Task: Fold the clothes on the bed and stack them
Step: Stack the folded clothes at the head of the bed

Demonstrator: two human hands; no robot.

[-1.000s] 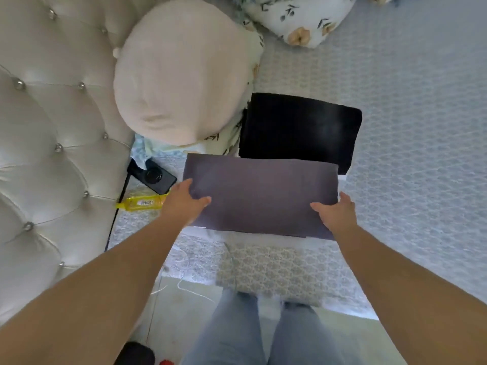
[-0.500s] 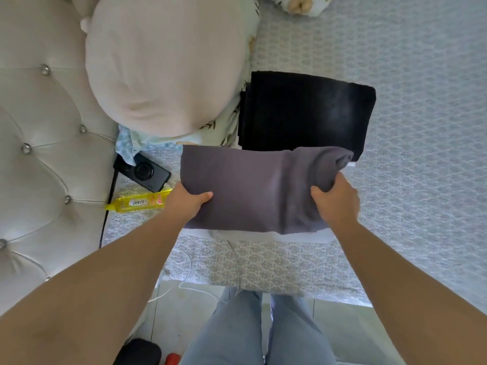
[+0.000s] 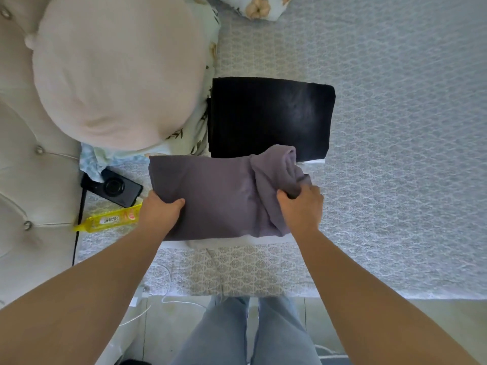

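near the bed's front edge, on the patterned bedspread [image 3: 395, 180]: grey garment [image 3: 210, 196] lying flat on its left half, bunched and lifted at its right end, farther rolled leftward than half a second ago, when only the corner was curled. right hand [image 3: 301, 209] now clutching a fistful of that grey cloth, fingers wrapped tight into the fold; left hand [image 3: 159, 213] pressing the near-left corner down as before, thumb laid over the top, other fingers tucked out of sight beneath or beside the edge. touching the garment's far edge, a folded black garment [image 3: 268, 117], square-cornered, matte, slightly ribbed. beneath the grey piece, a strip of white cloth [image 3: 221, 242] peeking out along the near side. wide stretch of open bedspread off to the right and beyond the black piece, woven with a pale lattice. crowded on the left: a round, soft cream cushion [image 3: 116, 72] resting on a floral pillow [image 3: 203, 133], a black camera [image 3: 116, 188] just beside the grey cloth, a glossy yellow packet [image 3: 110, 219] against the left wrist, then the tufted, buttoned headboard [image 3: 29, 180]. below the mattress edge, legs in light blue jeans [image 3: 237, 335].
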